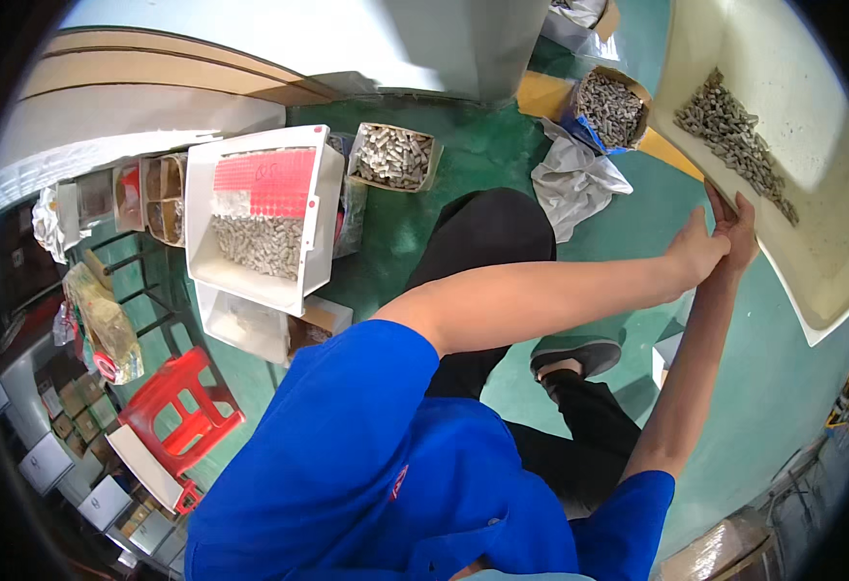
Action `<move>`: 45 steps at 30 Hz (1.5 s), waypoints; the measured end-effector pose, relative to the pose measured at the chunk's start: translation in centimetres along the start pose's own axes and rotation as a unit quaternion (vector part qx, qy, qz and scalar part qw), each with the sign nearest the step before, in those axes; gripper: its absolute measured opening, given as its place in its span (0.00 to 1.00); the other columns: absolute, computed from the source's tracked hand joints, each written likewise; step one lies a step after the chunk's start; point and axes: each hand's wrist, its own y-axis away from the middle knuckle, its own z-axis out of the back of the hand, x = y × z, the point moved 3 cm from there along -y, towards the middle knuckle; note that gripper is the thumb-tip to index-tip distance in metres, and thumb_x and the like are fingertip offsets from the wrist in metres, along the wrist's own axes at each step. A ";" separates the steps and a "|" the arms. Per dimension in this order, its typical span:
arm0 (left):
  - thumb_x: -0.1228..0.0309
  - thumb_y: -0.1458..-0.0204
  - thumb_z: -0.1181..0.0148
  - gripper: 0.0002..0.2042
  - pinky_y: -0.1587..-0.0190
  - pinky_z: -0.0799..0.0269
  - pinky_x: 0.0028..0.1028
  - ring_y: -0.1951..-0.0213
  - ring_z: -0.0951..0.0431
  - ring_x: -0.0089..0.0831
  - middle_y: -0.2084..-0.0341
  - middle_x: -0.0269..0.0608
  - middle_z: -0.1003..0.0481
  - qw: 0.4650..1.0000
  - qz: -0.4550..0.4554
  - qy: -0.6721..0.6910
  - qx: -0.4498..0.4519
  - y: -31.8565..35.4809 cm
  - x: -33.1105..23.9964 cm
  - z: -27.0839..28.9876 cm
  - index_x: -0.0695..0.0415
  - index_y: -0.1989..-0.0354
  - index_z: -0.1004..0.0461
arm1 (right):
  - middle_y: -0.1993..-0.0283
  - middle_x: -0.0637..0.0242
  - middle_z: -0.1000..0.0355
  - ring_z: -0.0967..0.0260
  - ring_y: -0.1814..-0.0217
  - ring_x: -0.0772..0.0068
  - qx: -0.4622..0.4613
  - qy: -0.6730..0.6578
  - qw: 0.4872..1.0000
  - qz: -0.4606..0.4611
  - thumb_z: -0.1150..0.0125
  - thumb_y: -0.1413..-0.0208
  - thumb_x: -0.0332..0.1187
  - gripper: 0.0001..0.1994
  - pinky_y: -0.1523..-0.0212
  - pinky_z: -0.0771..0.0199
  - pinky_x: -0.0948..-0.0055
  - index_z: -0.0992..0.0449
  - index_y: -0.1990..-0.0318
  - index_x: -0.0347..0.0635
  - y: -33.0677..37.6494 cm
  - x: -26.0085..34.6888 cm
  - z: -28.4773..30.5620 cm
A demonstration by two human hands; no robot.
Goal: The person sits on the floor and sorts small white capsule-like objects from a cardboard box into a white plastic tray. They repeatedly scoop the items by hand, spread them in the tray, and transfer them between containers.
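Note:
My left hand [701, 251] reaches across to the right and meets my right hand [742, 230] beside the near-left rim of a big cream tub [802, 73]. Its fingers are closed in against the other hand. Bent upward, the fingers of my right hand curl close to that rim; whether they touch it is unclear. Anything between the hands is hidden. A long pile of small grey-brown pieces [734, 136] lies on the tub's sloping inside. To its left stands a carton of similar grey pieces [610, 109], with a crumpled white bag [577, 182] below it.
A white bin [320, 228] at left holds pale small pieces [258, 247] and a red perforated sheet [267, 182]. Near it sits another filled carton [393, 157]. A red plastic stool [180, 407] stands lower left. My shoe [589, 356] rests on the green floor [725, 416].

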 end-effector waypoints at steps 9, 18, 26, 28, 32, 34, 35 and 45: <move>0.67 0.62 0.44 0.37 0.40 0.45 0.33 0.41 0.42 0.46 0.43 0.64 0.43 0.991 -0.009 -0.129 0.024 -1.5 -1.3 3.7 0.73 0.42 0.49 | 0.46 0.39 0.41 0.41 0.42 0.41 -0.008 -0.069 0.996 -0.052 0.54 0.48 0.22 0.21 0.39 0.38 0.49 0.47 0.47 0.19 0.5 3.1 0.7; 0.69 0.61 0.41 0.10 0.56 0.29 0.29 0.63 0.22 0.34 0.69 0.38 0.22 0.732 -0.212 -0.643 -0.080 -18.9 -4.7 16.6 0.45 0.69 0.19 | 0.44 0.41 0.44 0.43 0.40 0.49 -0.043 -0.067 0.995 -0.062 0.53 0.46 0.22 0.23 0.43 0.33 0.56 0.48 0.44 0.22 10.8 13.7 15.2; 0.73 0.62 0.40 0.10 0.60 0.29 0.35 0.64 0.25 0.38 0.71 0.38 0.26 0.432 -0.386 -0.804 0.134 -21.9 -0.8 18.5 0.52 0.68 0.23 | 0.47 0.37 0.37 0.35 0.48 0.52 -0.131 -0.121 0.976 -0.126 0.53 0.44 0.29 0.24 0.45 0.33 0.56 0.45 0.43 0.23 13.0 14.0 19.2; 0.73 0.63 0.39 0.10 0.60 0.29 0.34 0.64 0.25 0.39 0.71 0.40 0.27 0.467 -0.384 -0.784 0.139 -23.2 -2.4 19.7 0.55 0.68 0.24 | 0.47 0.37 0.37 0.35 0.46 0.52 -0.111 -0.108 0.978 -0.141 0.53 0.44 0.29 0.24 0.47 0.31 0.57 0.46 0.43 0.22 13.1 13.7 20.2; 0.73 0.59 0.42 0.05 0.64 0.28 0.35 0.67 0.24 0.43 0.72 0.47 0.26 0.557 -0.358 -0.748 0.046 -24.4 -4.8 22.7 0.58 0.73 0.24 | 0.46 0.37 0.39 0.36 0.45 0.51 -0.110 -0.123 0.981 -0.100 0.54 0.44 0.27 0.24 0.50 0.29 0.57 0.49 0.43 0.21 12.6 14.0 22.1; 0.73 0.60 0.41 0.05 0.69 0.29 0.36 0.73 0.23 0.44 0.79 0.52 0.26 0.591 -0.390 -0.706 0.001 -24.4 -5.8 23.3 0.60 0.75 0.24 | 0.45 0.37 0.41 0.37 0.45 0.49 -0.139 -0.127 0.978 -0.092 0.55 0.44 0.24 0.24 0.50 0.28 0.56 0.50 0.42 0.21 12.6 14.1 22.6; 0.74 0.60 0.41 0.05 0.69 0.29 0.36 0.73 0.23 0.44 0.79 0.52 0.26 0.598 -0.398 -0.696 -0.011 -24.5 -5.9 23.4 0.61 0.75 0.24 | 0.44 0.36 0.42 0.37 0.45 0.49 -0.153 -0.129 0.976 -0.089 0.55 0.45 0.23 0.24 0.50 0.28 0.55 0.50 0.42 0.21 12.6 14.1 22.8; 0.66 0.53 0.46 0.15 0.62 0.29 0.30 0.66 0.23 0.37 0.68 0.53 0.24 0.701 -0.320 -0.631 -0.090 -23.1 -9.3 23.0 0.63 0.60 0.26 | 0.47 0.41 0.37 0.36 0.46 0.51 -0.075 -0.124 0.987 -0.065 0.53 0.45 0.26 0.22 0.45 0.33 0.55 0.44 0.45 0.21 11.6 12.9 18.6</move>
